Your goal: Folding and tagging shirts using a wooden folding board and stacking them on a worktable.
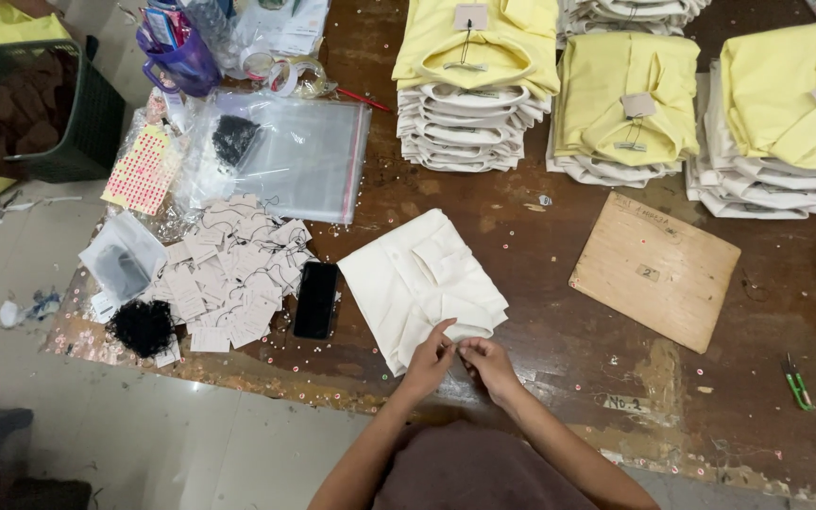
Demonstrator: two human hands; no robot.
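A folded cream shirt (415,280) lies on the brown wooden table (559,312) in front of me. My left hand (428,361) and my right hand (486,363) meet at the shirt's near edge, by the collar, fingers pinched together on the fabric there. What sits between the fingertips is too small to tell. A black phone (315,299) lies just left of the shirt. Further left is a loose heap of paper tags (230,274) with strings.
Stacks of folded yellow and cream shirts (472,85) line the table's far side. A wooden board (654,268) lies right of the shirt, small green snips (798,382) at the near right. Clear plastic bags (299,156), a purple cup (179,57) and a dark basket (35,109) sit at the left.
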